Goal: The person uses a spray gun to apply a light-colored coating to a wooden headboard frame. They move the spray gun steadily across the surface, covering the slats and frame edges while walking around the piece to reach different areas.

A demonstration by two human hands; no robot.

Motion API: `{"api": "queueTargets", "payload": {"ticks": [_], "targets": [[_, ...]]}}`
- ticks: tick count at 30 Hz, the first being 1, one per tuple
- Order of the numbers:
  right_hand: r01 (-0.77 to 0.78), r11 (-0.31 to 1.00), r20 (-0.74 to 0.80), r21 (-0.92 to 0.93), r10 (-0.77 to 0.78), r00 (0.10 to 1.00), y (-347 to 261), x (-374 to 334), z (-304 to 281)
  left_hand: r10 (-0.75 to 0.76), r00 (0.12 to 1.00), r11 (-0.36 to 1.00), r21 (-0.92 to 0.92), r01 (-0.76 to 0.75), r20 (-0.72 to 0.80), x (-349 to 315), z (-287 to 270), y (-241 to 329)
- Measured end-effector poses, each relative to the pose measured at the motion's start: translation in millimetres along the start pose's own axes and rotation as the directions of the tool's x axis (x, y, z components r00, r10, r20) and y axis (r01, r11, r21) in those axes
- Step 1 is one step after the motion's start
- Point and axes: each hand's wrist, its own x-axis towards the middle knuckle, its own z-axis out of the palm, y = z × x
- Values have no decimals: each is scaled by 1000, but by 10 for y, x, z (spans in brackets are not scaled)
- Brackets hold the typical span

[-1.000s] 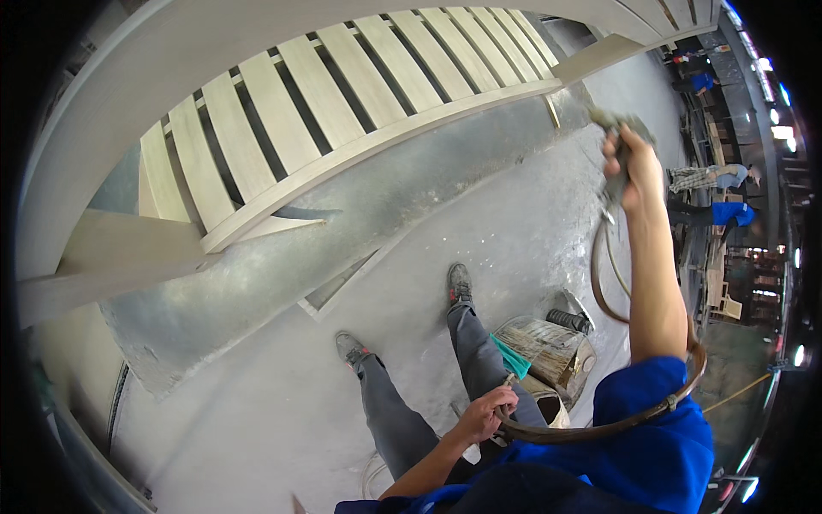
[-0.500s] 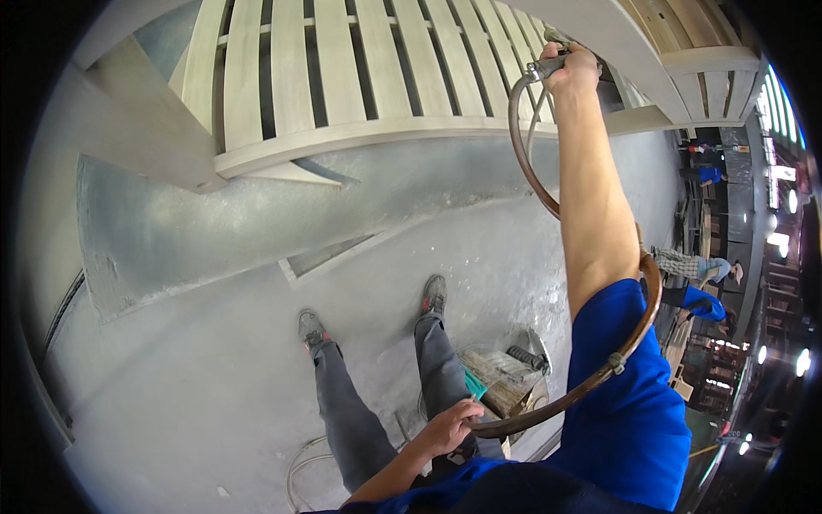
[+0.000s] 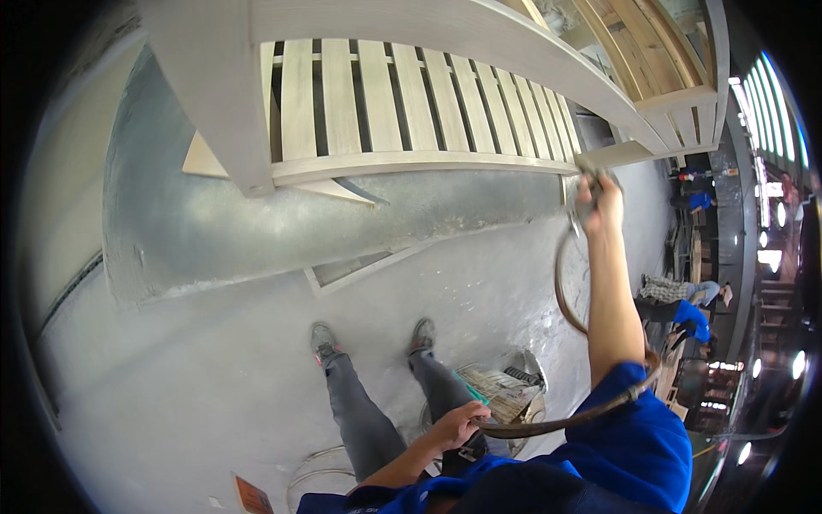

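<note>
My right hand (image 3: 606, 207), arm stretched out, is closed around a spray gun (image 3: 587, 178), blurred by motion. Its nozzle end is near the right end of the front rail of a pale slatted wooden piece of furniture (image 3: 428, 163). From the gun a brown hose (image 3: 562, 287) loops down behind my right forearm and curves over my blue sleeve. Down at my waist, my left hand (image 3: 458, 425) is closed around that same hose. The slats (image 3: 372, 94) and a broad upper rail (image 3: 479, 34) have a whitish finish.
A grey sheet-covered platform (image 3: 214, 231) lies under the furniture. By my feet stands a messy container (image 3: 505, 394) with a dark coil on top. Thin hose loops (image 3: 321, 467) lie on the floor. At the right, people in blue (image 3: 685, 317) work near stacked wood.
My right hand has come down and slightly right with the spray gun, from over the slats to the front rail's end. The view has shifted; my left hand keeps hold of the hose.
</note>
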Motion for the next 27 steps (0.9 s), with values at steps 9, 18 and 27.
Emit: {"api": "queueTargets", "payload": {"ticks": [9, 18, 27], "targets": [[-98, 969, 47, 229, 89, 995, 664, 872, 1462, -15, 995, 997, 79, 23, -102, -101, 182, -4], [-31, 997, 23, -73, 33, 999, 261, -555, -328, 129, 976, 944, -279, -174, -173, -205, 183, -43], [-16, 896, 191, 443, -77, 979, 628, 937, 1707, 42, 979, 988, 155, -11, -200, -349, 120, 285]]}}
